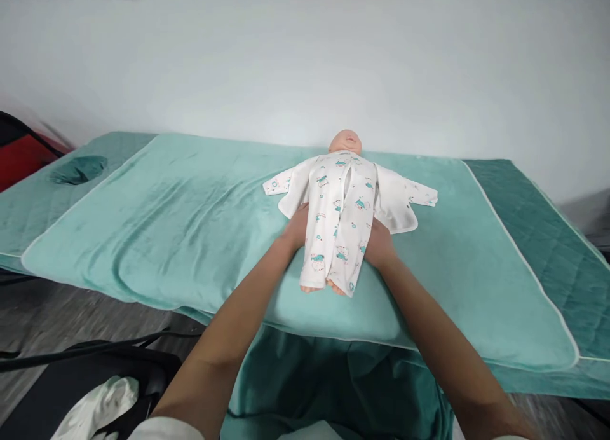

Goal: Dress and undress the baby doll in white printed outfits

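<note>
A baby doll lies on its back on the green blanket, head toward the wall. It is covered by a white baby outfit with small teal and red prints, reaching from the neck down both legs; the doll's toes show at the cuffs. A white jacket spreads out beneath, its sleeves stretched to both sides. My left hand is against the left side of the outfit at hip height. On the opposite side, my right hand touches the leg of the outfit. Cloth hides the fingers of both hands.
The light green blanket covers a massage bed with a face hole at its left end. A white wall stands behind. Below left are a black seat and a white printed cloth. Something red sits at far left.
</note>
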The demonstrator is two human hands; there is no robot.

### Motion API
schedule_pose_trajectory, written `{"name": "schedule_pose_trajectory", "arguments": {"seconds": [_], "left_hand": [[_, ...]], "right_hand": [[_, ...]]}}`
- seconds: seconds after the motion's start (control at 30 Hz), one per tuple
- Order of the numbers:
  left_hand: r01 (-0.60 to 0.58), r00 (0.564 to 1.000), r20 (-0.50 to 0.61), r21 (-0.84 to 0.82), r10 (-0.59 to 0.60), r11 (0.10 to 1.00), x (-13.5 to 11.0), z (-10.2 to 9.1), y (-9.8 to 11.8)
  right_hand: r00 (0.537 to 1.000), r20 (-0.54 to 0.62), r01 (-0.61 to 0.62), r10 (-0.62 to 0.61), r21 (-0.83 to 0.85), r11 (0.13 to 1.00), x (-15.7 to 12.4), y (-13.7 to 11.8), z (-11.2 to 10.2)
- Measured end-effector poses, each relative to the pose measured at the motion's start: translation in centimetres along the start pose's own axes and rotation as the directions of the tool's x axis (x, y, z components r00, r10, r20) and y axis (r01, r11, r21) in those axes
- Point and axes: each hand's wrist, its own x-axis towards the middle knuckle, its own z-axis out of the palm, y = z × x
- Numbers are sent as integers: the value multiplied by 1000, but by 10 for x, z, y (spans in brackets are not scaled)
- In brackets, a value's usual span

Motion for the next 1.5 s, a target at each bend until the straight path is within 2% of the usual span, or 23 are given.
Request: {"name": "schedule_pose_trajectory", "arguments": {"seconds": [0.13, 0.27, 0.43, 0.53, 0.63, 0.7, 0.8, 0.87, 0.93, 1.0, 1.07, 1.13, 1.23, 1.33, 1.4, 1.43, 1.5], "left_hand": [[-8, 1000, 17, 127, 6, 992, 0, 0, 2], [-5, 999, -32, 191, 11, 982, -2, 1, 2], [-110, 985, -65, 481, 160, 870, -19, -1, -3], [-146, 972, -74, 550, 223, 822, -38, -3, -5], [-185, 963, -64, 556, 263, 810, -53, -5, -6], [-207, 960, -58, 514, 275, 832, -59, -6, -5], [-224, 959, -69, 414, 276, 882, -63, -8, -2], [-212, 963, -91, 330, 255, 920, -63, -9, -2], [-145, 970, -154, 255, 188, 956, -61, -11, -5], [15, 961, -275, 204, 42, 979, -55, -12, -10], [230, 904, -403, 171, -145, 958, -47, -14, -16], [419, 822, -485, 161, -298, 894, -37, -15, -22], [588, 732, -532, 179, -425, 789, -24, -18, -27], [674, 669, -559, 179, -490, 716, -17, -19, -27], [703, 644, -573, 180, -507, 688, -15, -19, -27], [710, 637, -578, 182, -510, 680, -15, -19, -27], [712, 637, -577, 188, -510, 676, -15, -19, -28]], "right_hand": [[1000, -2, 30, -30, 46, 999, -5, 4, -2], [1000, -14, 28, -28, 49, 998, -5, 4, -2], [997, -52, -67, 65, -31, 997, -7, 5, -4], [990, -70, -124, 119, -80, 989, -16, 6, -10], [987, -98, -140, 129, -112, 984, -32, 4, -16], [984, -123, -139, 126, -106, 985, -45, 2, -18], [977, -166, -136, 134, -2, 991, -60, -2, -19], [970, -190, -129, 153, 130, 983, -64, -1, -20], [952, -224, -151, 210, 253, 956, -64, 9, -22], [917, -276, -211, 289, 281, 936, -59, 28, -25], [873, -326, -314, 364, 198, 929, -52, 52, -30], [820, -321, -470, 473, 92, 878, -45, 74, -36], [724, -216, -677, 655, -43, 735, -36, 94, -45], [647, -18, -759, 763, -119, 640, -22, 97, -55], [649, 81, -757, 756, -21, 653, -6, 91, -64], [671, 74, -741, 737, 85, 666, 3, 84, -68], [717, -54, -643, 695, 332, 690, 24, 62, -76]]}}
